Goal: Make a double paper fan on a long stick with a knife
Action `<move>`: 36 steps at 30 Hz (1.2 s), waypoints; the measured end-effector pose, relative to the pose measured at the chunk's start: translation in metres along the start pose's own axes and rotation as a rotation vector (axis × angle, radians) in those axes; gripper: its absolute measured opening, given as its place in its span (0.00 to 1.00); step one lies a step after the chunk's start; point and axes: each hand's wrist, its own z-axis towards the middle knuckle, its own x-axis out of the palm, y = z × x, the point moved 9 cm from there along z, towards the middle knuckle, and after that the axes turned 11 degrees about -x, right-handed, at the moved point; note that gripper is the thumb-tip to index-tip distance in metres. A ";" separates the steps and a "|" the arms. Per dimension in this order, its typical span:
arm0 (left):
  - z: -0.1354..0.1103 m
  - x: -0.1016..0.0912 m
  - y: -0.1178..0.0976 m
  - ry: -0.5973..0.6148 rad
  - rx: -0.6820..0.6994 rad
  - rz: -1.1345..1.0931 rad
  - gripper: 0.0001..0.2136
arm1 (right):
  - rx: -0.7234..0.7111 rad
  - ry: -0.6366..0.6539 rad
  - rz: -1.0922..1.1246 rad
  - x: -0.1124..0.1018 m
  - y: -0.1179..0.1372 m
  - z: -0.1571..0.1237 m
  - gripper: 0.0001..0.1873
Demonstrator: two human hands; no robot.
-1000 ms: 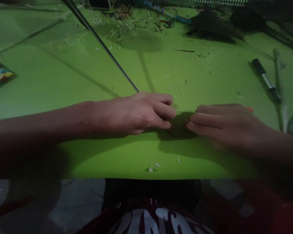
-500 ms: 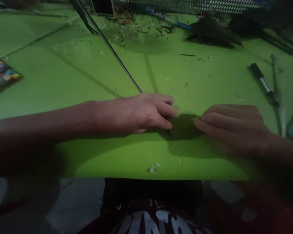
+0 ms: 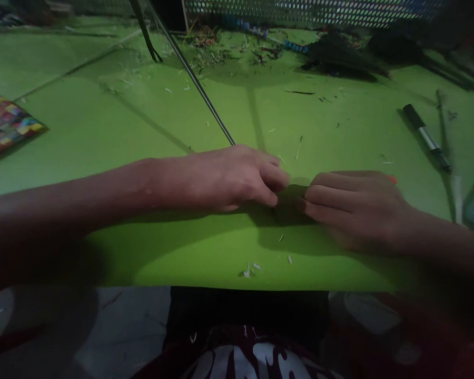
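My left hand (image 3: 248,176) lies low over the green tabletop, its fingers closed round the near end of a long thin rod (image 3: 197,84). The rod is dark with a pale stripe and slants up to the far left. Facing it, my right hand (image 3: 355,205) is closed in a pinch close to the left fingertips. A small orange bit (image 3: 392,180) shows behind its knuckles, perhaps part of what it holds. The thing in its fingers is hidden. Small white shavings (image 3: 256,266) lie on the tabletop near my body.
On the green table (image 3: 174,252) a black marker pen (image 3: 426,137) lies right, beside a thin stick (image 3: 444,123). A multicoloured checked piece (image 3: 8,123) is at the left. Scraps (image 3: 209,52) and a dark feathery bundle (image 3: 335,55) lie at the back, before a perforated basket wall (image 3: 319,13).
My right hand has moved left, nearer my left hand, and the orange bit has come into sight. The rod's far part has shifted slightly right in the view.
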 end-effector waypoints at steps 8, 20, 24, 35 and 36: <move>-0.001 -0.003 -0.003 -0.018 0.021 -0.100 0.13 | 0.039 -0.011 -0.054 -0.002 0.001 0.002 0.13; 0.000 -0.001 -0.002 0.025 -0.025 -0.085 0.14 | 0.115 0.059 0.044 0.004 -0.003 0.004 0.18; -0.001 -0.003 -0.001 0.063 -0.049 -0.044 0.13 | 0.065 0.042 0.057 0.002 0.002 0.005 0.16; -0.024 -0.011 0.031 0.021 -0.157 -0.118 0.13 | 0.020 0.016 -0.038 0.004 0.007 -0.003 0.12; -0.025 -0.009 0.032 0.026 -0.153 -0.160 0.13 | 0.018 0.024 -0.037 0.004 0.007 -0.004 0.12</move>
